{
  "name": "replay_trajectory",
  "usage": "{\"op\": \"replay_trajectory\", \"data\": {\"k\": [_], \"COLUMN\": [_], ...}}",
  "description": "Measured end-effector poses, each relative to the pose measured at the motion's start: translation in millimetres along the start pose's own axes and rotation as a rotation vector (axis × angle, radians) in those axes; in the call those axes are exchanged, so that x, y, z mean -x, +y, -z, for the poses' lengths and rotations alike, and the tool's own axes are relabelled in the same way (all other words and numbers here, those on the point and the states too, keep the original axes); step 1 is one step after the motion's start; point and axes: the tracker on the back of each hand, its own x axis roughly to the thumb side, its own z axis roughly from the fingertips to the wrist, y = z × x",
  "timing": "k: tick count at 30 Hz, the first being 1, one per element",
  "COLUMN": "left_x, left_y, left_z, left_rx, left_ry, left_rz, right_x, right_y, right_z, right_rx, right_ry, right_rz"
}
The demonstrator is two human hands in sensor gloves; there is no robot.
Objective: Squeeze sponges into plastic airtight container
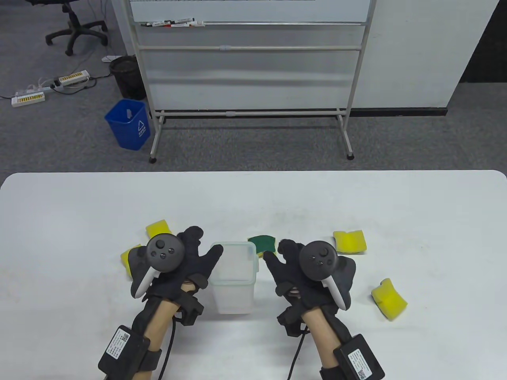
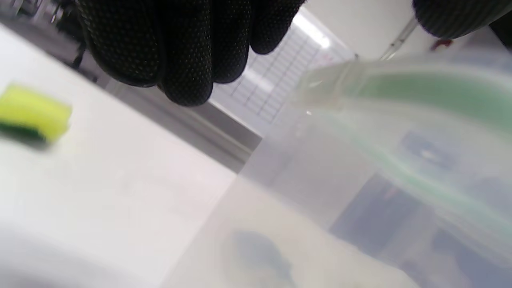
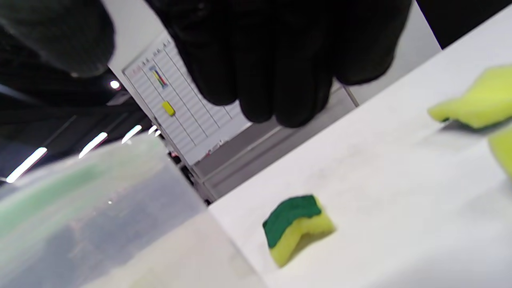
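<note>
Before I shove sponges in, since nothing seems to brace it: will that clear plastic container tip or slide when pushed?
The container looks empty and thin-walled, so probably light and apt to slide on the smooth white table. It is tall for its base, so a high push may tip it.

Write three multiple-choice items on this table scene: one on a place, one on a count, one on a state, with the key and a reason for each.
1. Where does the clear plastic airtight container stand?
A. between the two hands
B. at the table's far right edge
C. on the floor

2. How many sponges lie on the white table?
A. two
B. five
C. eight

3. What is in the container?
A. several sponges
B. water
C. nothing visible

Key:
1 A, it stands between the left hand and the right hand.
2 B, two yellow sponges by the left hand, the green-topped sponge behind the container, two yellow ones at right.
3 C, its lidless inside looks empty.
</note>
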Motion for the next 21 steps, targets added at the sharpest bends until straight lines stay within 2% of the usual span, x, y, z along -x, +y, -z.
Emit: {"op": "replay_trajectory", "data": {"k": [1,3,7,13,17,21], "left_x": [5.5,12.3,18.4,20.9,17.0,18.0], "left_y": [-5.0,-10.8,-16.6,-22.4,-21.9,-22.3], "left_z": [2.5,6.7,11.5,12.6,11.3,11.3], "left_rx": [0.049,0.083,0.097,0.140,0.154,0.155], "left_ry": [0.032,0.057,0.090,0.095,0.088,0.094], "left_rz": [-0.057,-0.118,-0.101,-0.188,-0.197,-0.224], "right_x": [-3.4,-6.0,-5.3,7.0,15.0,19.8], "right_y": [6.4,16.1,32.8,34.8,35.6,36.1], "right_z": [3.4,8.4,17.0,23.1,25.1,27.7], "right_rx": [-0.024,-0.051,-0.120,-0.263,-0.315,-0.318], "right_ry": [0.025,0.052,0.098,0.133,0.132,0.126], "right_rz": [-0.007,-0.002,0.022,0.122,0.201,0.273]}}
